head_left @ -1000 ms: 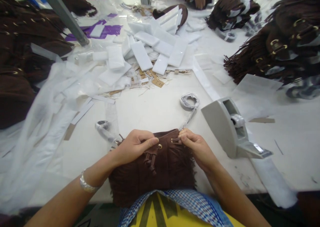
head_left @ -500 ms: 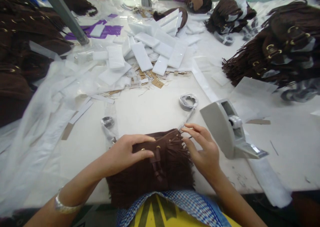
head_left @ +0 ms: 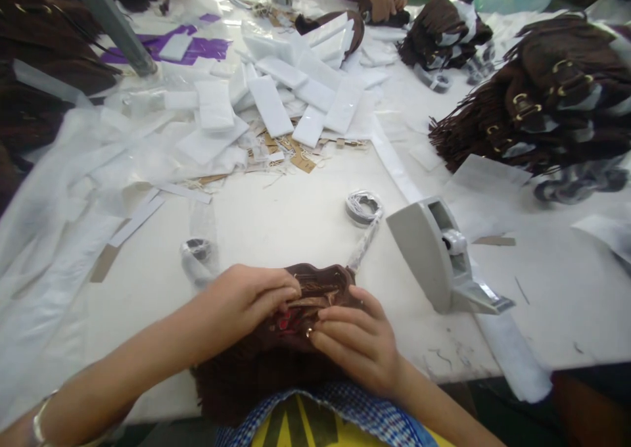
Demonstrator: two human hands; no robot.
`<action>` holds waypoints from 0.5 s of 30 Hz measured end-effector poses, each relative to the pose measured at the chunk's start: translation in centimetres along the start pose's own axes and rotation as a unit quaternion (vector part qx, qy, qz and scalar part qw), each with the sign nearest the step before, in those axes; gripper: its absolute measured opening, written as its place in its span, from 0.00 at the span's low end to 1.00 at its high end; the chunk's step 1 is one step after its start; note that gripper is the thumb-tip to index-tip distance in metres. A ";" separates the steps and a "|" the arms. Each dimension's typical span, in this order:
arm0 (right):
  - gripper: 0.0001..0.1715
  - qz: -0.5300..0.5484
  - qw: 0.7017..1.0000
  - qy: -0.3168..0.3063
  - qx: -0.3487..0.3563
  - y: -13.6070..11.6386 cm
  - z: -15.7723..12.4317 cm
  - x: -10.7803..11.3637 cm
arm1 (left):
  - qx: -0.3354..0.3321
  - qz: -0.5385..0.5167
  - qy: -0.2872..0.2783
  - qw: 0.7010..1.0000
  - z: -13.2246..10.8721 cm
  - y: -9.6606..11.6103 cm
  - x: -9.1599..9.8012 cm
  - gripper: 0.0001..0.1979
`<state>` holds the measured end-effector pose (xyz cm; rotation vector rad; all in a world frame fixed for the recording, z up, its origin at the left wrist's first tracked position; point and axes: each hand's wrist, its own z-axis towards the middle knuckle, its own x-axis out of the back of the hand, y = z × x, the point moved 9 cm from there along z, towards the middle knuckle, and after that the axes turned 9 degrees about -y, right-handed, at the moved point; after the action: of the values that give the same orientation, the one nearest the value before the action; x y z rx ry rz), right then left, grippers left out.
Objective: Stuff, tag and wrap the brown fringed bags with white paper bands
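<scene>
A dark brown fringed bag (head_left: 256,375) lies at the table's front edge against my body, its mouth spread and the inside showing. My left hand (head_left: 251,296) pinches the left part of the bag's rim, fingers closed. My right hand (head_left: 359,342) grips the front right of the rim, its fingers bent over the edge near a small gold metal piece. Something red shows inside the mouth, too blurred to name. A plastic-wrapped coiled strap (head_left: 363,207) runs from the bag's right end. Another wrapped coil (head_left: 197,253) lies behind my left wrist.
A grey tape dispenser (head_left: 428,256) stands right of my right hand. White foam pads (head_left: 271,105) are heaped over brown tags (head_left: 302,161). Stacked brown bags (head_left: 542,98) stand at right; clear plastic sheets (head_left: 83,164) cover the left. A grey pole (head_left: 111,23) rises there. A co-worker's hands (head_left: 387,3) are across the table.
The bag's mouth has opened and tipped toward me, its front flap with the tassel no longer in sight. My right hand has moved from the strap at the right end to the front rim.
</scene>
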<state>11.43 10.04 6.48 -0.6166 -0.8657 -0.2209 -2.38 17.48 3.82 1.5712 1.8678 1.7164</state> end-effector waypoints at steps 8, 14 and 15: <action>0.12 0.005 1.000 0.001 0.024 0.1 0.6 0.3 | -0.201 0.266 -0.012 0.943 7.0 4.2 -3.7 0.08; 0.19 0.025 0.998 0.010 0.063 0.1 -1.9 -0.5 | -0.243 0.360 -0.031 0.900 6.9 5.8 -5.2 0.12; 0.20 0.029 0.999 0.026 0.036 0.8 -2.4 -0.8 | -0.246 0.390 -0.059 0.886 7.0 5.9 -5.5 0.15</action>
<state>12.79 9.21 4.33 -0.5660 -0.8001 -0.1519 8.24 16.52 3.46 2.2523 0.6314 2.0610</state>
